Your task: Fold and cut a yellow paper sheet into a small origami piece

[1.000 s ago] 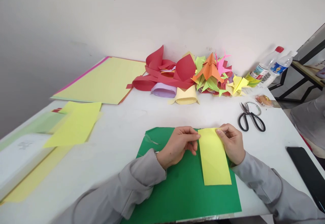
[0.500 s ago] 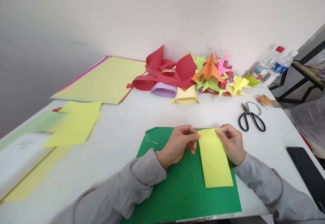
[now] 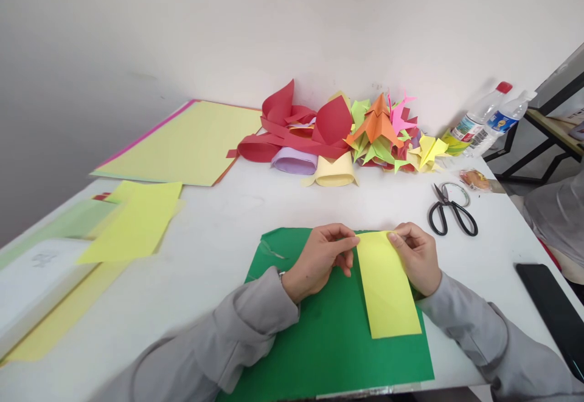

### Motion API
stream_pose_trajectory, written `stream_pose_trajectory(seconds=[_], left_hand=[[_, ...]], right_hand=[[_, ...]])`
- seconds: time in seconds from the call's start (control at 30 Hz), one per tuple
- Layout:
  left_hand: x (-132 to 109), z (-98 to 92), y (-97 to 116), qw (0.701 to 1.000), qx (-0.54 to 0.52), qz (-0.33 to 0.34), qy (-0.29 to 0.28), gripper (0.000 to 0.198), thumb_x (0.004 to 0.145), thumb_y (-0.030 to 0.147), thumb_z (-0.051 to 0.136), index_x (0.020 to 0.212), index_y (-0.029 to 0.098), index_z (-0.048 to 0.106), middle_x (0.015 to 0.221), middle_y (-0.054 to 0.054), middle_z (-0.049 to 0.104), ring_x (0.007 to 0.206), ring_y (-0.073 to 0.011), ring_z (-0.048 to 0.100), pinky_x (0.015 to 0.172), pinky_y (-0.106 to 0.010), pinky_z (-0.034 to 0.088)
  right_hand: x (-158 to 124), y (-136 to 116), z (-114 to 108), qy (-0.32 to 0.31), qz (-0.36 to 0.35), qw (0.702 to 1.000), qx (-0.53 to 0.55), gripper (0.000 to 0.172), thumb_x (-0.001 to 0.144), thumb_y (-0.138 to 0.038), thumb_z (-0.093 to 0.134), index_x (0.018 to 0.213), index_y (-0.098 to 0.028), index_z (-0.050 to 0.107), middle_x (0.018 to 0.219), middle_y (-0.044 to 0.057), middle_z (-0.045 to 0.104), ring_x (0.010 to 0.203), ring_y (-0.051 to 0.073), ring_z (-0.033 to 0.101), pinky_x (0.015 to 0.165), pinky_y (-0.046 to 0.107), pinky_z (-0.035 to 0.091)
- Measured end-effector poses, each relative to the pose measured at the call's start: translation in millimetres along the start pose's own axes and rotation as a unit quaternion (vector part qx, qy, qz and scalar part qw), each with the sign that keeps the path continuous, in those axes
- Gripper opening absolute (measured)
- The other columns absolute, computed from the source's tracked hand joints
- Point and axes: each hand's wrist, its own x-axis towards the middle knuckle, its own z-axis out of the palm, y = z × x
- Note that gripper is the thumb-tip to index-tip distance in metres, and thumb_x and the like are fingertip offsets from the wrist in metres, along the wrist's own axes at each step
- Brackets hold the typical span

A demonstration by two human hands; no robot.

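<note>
A folded strip of yellow paper [image 3: 387, 289] lies lengthwise on a green sheet [image 3: 319, 335] in front of me. My left hand [image 3: 319, 259] pinches the strip's far left corner between thumb and forefinger. My right hand [image 3: 417, 256] pinches the far right corner, fingers curled behind the paper. Both sleeves are grey.
Black scissors [image 3: 451, 210] lie to the right, a dark phone [image 3: 554, 308] near the right edge. A heap of folded coloured paper figures [image 3: 347, 134] sits against the wall with two water bottles [image 3: 488, 119]. Yellow sheets [image 3: 137, 219] and a large paper stack [image 3: 191, 143] lie to the left.
The near end of the yellow strip has swung slightly to the right. Both hands keep their pinch at the far corners.
</note>
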Motion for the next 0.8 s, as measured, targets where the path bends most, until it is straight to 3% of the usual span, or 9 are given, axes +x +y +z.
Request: stream_pose_trajectory(seconds=[0.27,0.47,0.8], left_hand=[[-0.2,-0.5,-1.4,1.0,-0.028,-0.006,-0.003,0.026,0.061,0.032,0.075,0.062,0.015,0.056,0.037,0.003,0.053,0.031,-0.0093,0.045,0.033,-0.021,0.043],[-0.7,-0.1,-1.7,1.0,-0.004,-0.011,-0.026,0.038,0.073,0.052,0.063,0.066,0.015,0.055,0.039,0.002,0.051,0.033,-0.0113,0.049,0.032,-0.022,0.045],[-2.1,-1.3,-4.9,0.993,0.098,0.004,-0.059,0.031,0.069,0.041,0.071,0.066,0.015,0.054,0.042,0.003,0.054,0.035,-0.01,0.05,0.034,-0.02,0.045]], right_hand=[[0.3,0.8,0.5,-0.008,-0.001,1.0,0.0,0.023,0.074,-0.036,0.071,0.066,-0.019,0.058,0.056,-0.003,0.053,0.049,0.01,0.044,0.045,0.023,0.036],[0.7,-1.2,0.7,0.011,0.013,1.0,0.0,0.027,0.071,-0.04,0.072,0.064,-0.019,0.057,0.054,-0.003,0.054,0.047,0.01,0.044,0.044,0.023,0.036],[2.4,-2.9,2.1,0.0,0.036,0.999,0.012,0.03,0.066,-0.044,0.074,0.062,-0.019,0.058,0.052,-0.004,0.053,0.045,0.01,0.043,0.042,0.022,0.035]])
